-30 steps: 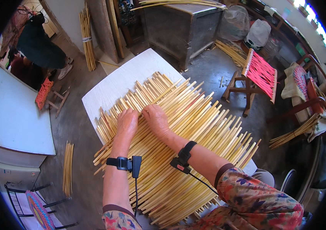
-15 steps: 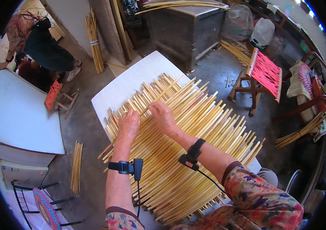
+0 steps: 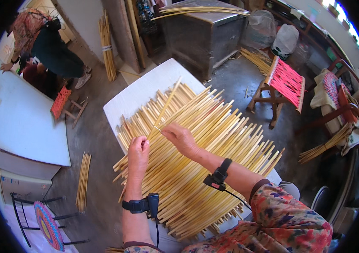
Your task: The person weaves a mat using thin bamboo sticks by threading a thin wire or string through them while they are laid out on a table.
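Note:
My left hand (image 3: pixel 138 152) is closed around a pale yellow stalk (image 3: pixel 166 103), which slants up and away over the layered stalks. My right hand (image 3: pixel 181 138) is pinched just to its right. A thin, pale, short piece (image 3: pixel 157 128) sticks out from the right fingertips toward the held stalk; its kind is too small to make out. Beneath both hands spreads a wide layer of straw-coloured stalks (image 3: pixel 204 156), laid side by side. They rest on a white tabletop (image 3: pixel 118 101), which shows along the far edges.
A stool with a pink woven seat (image 3: pixel 287 82) stands to the right, near a cloth-draped chair (image 3: pixel 329 88). Stalk bundles lie on the floor (image 3: pixel 83 181) at left and lean by the wall (image 3: pixel 107 50). A dark cabinet (image 3: pixel 204 38) stands behind. Another person (image 3: pixel 55 48) bends at far left.
The held stalk has swung up to a steeper slant, lifted off the layer. My left hand has come down and slightly left; my right hand has lowered a little. The view has shifted slightly.

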Motion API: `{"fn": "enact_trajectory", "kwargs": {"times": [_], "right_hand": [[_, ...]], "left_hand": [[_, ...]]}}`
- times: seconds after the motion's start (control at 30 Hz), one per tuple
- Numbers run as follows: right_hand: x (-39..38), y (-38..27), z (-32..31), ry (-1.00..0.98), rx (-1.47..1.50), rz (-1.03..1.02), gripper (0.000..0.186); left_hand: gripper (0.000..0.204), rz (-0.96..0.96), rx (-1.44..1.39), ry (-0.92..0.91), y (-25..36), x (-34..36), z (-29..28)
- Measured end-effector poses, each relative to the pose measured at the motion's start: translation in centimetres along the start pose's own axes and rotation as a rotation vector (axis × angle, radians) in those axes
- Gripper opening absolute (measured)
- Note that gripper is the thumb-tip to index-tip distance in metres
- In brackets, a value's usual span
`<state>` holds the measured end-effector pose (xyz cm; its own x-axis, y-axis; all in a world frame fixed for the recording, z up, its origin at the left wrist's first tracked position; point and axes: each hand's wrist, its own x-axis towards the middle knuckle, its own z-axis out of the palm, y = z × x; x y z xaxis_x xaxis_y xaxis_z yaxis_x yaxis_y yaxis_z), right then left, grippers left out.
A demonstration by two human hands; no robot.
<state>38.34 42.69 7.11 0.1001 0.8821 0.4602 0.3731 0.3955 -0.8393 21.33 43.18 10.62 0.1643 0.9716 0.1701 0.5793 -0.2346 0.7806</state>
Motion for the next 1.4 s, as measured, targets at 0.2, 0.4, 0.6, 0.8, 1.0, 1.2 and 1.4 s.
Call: {"fn": "enact_trajectory", "kwargs": {"times": [0.2,0.4,0.6,0.8,1.0,1.2,1.4], "right_hand": [[-1.4,-1.3,0.2,-0.150,0.000,-0.062,0.010],[-1.8,-1.8,0.1,-0.292,0.029,-0.004,0.016],[-1.2,-1.1,-0.1,-0.303,0.047,0.006,0.020],[-0.7,-1.4,-0.7,-0.360,0.016,0.025,0.023],[-0.9,-1.1,-0.5,-0.387,0.078,0.040,0.024],[-0.7,-1.0,-0.7,-0.454,0.187,0.083,0.026],[-0.6,-1.4,-1.0,-0.489,0.257,0.162,0.027]], "left_hand": [[0.015,-0.296,-0.440,-0.056,-1.0,-1.3,0.3],[0.017,-0.376,-0.640,-0.109,-0.7,-0.7,0.0],[0.016,-0.427,-0.743,-0.162,-0.4,-0.7,-0.2],[0.017,-0.450,-0.803,-0.177,0.1,-0.7,-0.6],[0.016,-0.466,-0.888,-0.208,-0.4,-0.8,-0.9],[0.016,-0.471,-0.954,-0.249,-0.7,-0.9,-1.3],[0.015,-0.478,-0.935,-0.272,-1.1,-0.9,-1.2]]}}
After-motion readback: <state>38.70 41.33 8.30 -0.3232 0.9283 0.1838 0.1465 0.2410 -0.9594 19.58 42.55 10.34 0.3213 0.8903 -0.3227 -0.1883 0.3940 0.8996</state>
